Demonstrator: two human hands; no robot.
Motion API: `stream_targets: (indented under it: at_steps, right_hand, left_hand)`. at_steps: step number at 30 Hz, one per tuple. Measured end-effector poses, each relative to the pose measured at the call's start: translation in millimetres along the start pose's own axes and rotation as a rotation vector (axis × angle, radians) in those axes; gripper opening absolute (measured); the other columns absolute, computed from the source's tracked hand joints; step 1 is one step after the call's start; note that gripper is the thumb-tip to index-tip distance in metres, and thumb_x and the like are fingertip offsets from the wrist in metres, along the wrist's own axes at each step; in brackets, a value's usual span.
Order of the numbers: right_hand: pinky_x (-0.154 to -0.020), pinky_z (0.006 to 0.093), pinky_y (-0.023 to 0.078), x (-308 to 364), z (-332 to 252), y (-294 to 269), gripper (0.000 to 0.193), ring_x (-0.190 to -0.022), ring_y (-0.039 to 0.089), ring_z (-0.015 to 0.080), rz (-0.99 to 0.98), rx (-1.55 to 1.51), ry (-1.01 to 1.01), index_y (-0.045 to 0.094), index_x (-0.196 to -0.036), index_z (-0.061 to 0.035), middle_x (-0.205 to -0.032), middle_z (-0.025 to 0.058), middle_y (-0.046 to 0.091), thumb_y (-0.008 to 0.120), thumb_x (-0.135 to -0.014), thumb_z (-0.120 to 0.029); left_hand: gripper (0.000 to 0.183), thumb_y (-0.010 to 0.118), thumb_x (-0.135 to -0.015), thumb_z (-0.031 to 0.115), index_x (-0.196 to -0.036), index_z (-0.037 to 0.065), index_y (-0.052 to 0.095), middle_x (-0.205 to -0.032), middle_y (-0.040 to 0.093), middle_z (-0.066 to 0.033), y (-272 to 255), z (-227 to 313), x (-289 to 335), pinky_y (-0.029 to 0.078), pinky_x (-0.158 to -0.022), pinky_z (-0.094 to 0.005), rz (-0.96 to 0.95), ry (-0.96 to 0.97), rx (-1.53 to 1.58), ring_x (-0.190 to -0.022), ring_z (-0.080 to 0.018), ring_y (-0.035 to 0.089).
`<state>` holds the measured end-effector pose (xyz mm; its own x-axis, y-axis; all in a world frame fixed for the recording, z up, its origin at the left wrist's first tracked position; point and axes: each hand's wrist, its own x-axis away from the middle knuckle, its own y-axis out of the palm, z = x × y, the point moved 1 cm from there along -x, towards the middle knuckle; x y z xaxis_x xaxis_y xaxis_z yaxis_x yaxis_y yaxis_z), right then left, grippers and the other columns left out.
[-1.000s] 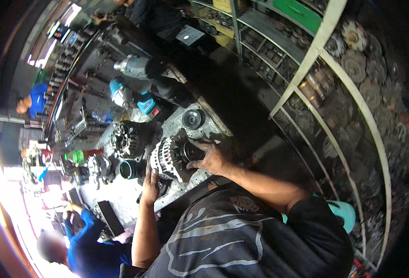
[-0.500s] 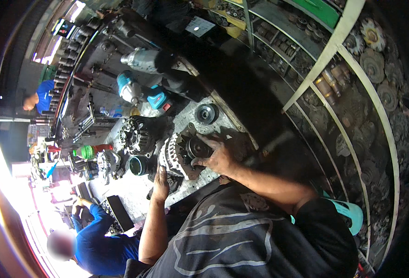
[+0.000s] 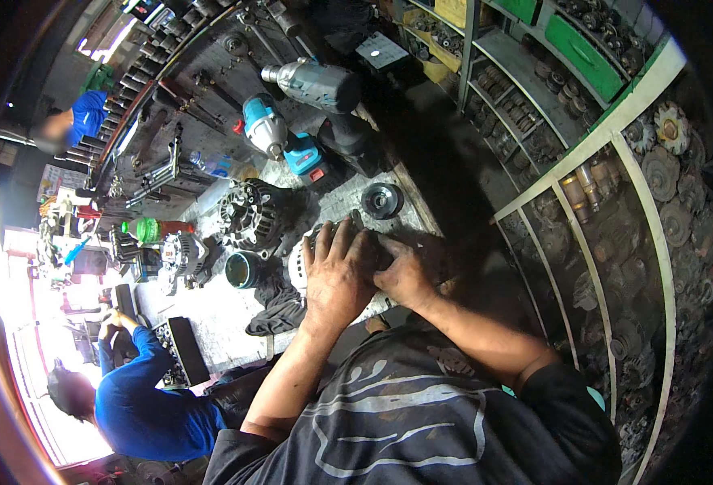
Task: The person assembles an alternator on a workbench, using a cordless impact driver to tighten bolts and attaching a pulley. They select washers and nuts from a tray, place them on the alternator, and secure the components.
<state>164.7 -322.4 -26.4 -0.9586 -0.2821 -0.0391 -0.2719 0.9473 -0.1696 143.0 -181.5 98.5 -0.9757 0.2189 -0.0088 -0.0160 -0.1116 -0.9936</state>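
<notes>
A silver alternator (image 3: 296, 268) rests on the worktable beneath both my hands, and they hide most of it. My left hand (image 3: 340, 271) lies over its top, fingers bent across the housing and gripping it. At the dark pulley end, my right hand (image 3: 405, 276) is closed round the part with thumb and fingers; the exact contact is hidden. Just beyond my hands lies a loose black pulley (image 3: 382, 200). A second alternator (image 3: 249, 212) stands to the far left of them. Nearer on the left is a dark ring-shaped housing (image 3: 241, 269), with a black cloth (image 3: 279, 309) beside it.
Two impact wrenches (image 3: 266, 129) (image 3: 312, 85) lie farther back. To the left are a smaller alternator (image 3: 182, 255), a green-capped bottle (image 3: 158, 229) and a black tray (image 3: 188, 349). A co-worker in blue (image 3: 150, 404) sits at left. Metal shelves (image 3: 562, 182) of parts line the right.
My left hand has moved from the alternator's near left side onto its top, covering it. My right hand has stayed at the pulley end. The view has shifted slightly.
</notes>
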Motion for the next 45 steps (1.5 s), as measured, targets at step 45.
stream_targets:
  at_steps: [45]
  right_hand:
    - [-0.114,0.0448,0.052,-54.5,-19.4,-54.1,0.055,-0.131,0.066,0.0386,-0.29,0.443,-0.161,0.071,-0.132,-0.0007,-0.135,0.0247,0.071,0.081,-0.081,-0.019]
  left_hand:
    - [0.044,0.084,-0.078,0.024,-0.119,0.009,0.077,-0.132,0.067,-0.0183,10.7,-1.9,-22.4,0.046,-0.11,-0.055,0.219,0.042,0.142,-0.13,-0.0426,0.059]
